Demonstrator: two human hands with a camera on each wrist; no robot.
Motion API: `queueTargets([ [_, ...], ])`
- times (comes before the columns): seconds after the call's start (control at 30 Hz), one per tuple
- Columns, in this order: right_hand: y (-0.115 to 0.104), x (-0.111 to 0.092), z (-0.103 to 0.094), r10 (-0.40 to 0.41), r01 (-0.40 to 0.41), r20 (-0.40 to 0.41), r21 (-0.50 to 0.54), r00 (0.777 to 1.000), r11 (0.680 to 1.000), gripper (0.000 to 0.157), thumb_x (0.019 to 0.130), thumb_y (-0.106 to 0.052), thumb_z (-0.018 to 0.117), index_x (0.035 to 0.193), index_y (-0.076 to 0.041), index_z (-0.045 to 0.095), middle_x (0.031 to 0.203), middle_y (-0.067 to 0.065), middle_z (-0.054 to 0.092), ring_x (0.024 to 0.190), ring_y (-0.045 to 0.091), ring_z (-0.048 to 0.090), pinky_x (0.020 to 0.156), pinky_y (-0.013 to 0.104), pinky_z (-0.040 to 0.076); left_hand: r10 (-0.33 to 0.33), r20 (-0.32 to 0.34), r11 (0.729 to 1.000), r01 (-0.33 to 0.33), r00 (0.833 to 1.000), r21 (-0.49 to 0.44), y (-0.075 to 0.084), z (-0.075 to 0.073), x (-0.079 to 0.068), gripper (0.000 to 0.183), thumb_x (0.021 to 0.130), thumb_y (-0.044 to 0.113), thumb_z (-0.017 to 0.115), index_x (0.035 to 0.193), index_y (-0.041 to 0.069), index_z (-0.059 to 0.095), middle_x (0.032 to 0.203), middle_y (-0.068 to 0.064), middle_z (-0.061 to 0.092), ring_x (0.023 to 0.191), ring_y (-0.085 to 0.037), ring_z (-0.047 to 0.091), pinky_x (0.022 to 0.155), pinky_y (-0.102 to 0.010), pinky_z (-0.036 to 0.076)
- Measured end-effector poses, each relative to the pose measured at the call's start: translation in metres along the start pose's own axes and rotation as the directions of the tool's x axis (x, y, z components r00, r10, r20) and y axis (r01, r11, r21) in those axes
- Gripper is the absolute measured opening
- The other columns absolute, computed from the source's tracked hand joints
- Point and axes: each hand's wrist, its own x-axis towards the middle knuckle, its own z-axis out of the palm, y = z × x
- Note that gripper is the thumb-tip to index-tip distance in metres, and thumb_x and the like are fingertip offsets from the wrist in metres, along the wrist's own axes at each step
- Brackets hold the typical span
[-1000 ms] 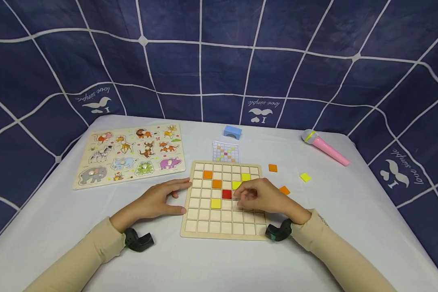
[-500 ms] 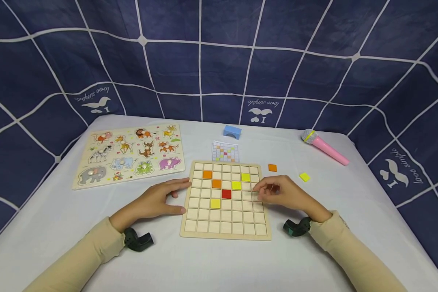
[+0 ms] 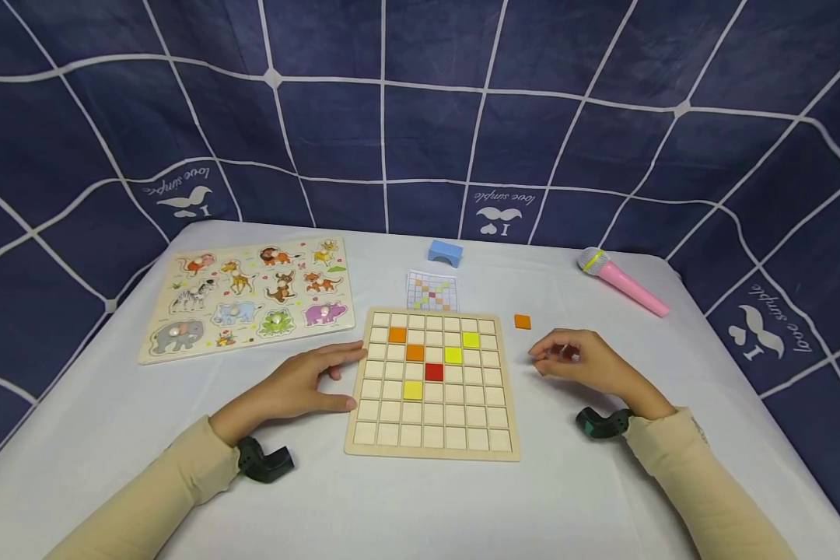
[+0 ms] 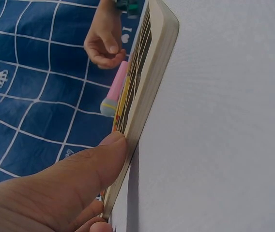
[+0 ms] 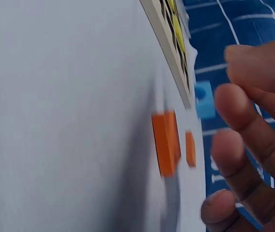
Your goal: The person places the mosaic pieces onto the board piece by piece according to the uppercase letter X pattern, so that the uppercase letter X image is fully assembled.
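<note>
A wooden grid board (image 3: 427, 455) lies flat in the middle of the table. On it sit a red tile (image 3: 434, 372), two orange tiles, one of them this orange tile (image 3: 397, 335), and three yellow tiles such as this yellow tile (image 3: 470, 340). My left hand (image 3: 301, 381) touches the board's left edge, its thumb against the rim in the left wrist view. Right of the board, my right hand (image 3: 577, 358) hovers with loosely bent fingers and holds nothing. The right wrist view has a loose orange tile (image 5: 164, 145) beside those fingers.
Behind the board lie a small pattern card (image 3: 432, 292) and a blue arch block (image 3: 446, 253). Another loose orange tile (image 3: 523, 321) is near its back right corner. A pink microphone (image 3: 626, 286) rests at the far right, an animal puzzle board (image 3: 346, 292) at the left.
My right hand has moved right, off the board, and now covers the loose yellow tile and the nearer orange one in the head view. My left hand has stayed put.
</note>
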Motion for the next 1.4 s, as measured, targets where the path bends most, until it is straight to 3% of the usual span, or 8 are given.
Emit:
queueTargets([
  [0.27,0.016,-0.008,-0.018,0.040,-0.040,0.051,0.013,0.998,0.999,0.021,0.092,0.009,0.078,0.111,0.000,0.079,0.097,0.007,0.077,0.073,0.011,0.055,0.066,0.023,0.046,-0.003,0.002,1.000,0.003,1.000,-0.007,0.001,0.000,-0.001,0.081,0.088,0.033,0.092,0.157,0.005,0.057,0.159,-0.015,0.055,0.096,-0.011,0.052,0.074,-0.029,0.039],
  [0.57,0.028,-0.009,-0.021,0.041,-0.047,0.106,0.053,0.994,0.997,0.028,0.090,0.013,0.077,0.117,0.007,0.075,0.094,0.014,0.070,0.071,0.010,0.053,0.064,0.022,0.045,0.002,0.002,1.000,-0.002,1.000,-0.003,0.001,0.000,-0.001,0.081,0.088,0.031,0.092,0.157,0.005,0.057,0.159,-0.015,0.055,0.096,-0.012,0.052,0.074,-0.029,0.039],
  [0.8,0.028,-0.010,-0.018,0.023,-0.027,0.100,0.033,0.995,0.999,0.029,0.088,0.014,0.077,0.117,0.008,0.075,0.094,0.005,0.068,0.069,0.011,0.051,0.061,0.024,0.042,0.008,0.001,1.000,-0.008,1.000,0.005,0.000,0.000,-0.001,0.081,0.088,0.032,0.092,0.157,0.005,0.057,0.160,-0.015,0.055,0.096,-0.011,0.053,0.075,-0.029,0.040],
  [0.93,0.028,-0.010,-0.017,0.023,-0.024,0.093,0.008,0.995,1.000,0.028,0.088,0.014,0.078,0.114,0.006,0.077,0.093,0.009,0.070,0.069,0.010,0.051,0.060,0.024,0.042,0.017,0.002,1.000,-0.017,1.000,0.003,-0.001,0.000,-0.001,0.081,0.088,0.032,0.091,0.156,0.004,0.057,0.161,-0.016,0.054,0.096,-0.011,0.053,0.075,-0.029,0.040],
  [1.4,0.019,-0.007,-0.014,0.153,-0.145,0.086,-0.099,0.984,0.985,0.025,0.085,0.004,0.088,0.108,0.001,0.079,0.095,0.001,0.071,0.072,0.006,0.052,0.064,0.024,0.045,0.017,-0.004,1.000,-0.017,1.000,0.019,0.001,-0.001,-0.001,0.081,0.087,0.032,0.092,0.155,0.004,0.059,0.161,-0.016,0.054,0.094,-0.009,0.053,0.076,-0.029,0.040],
])
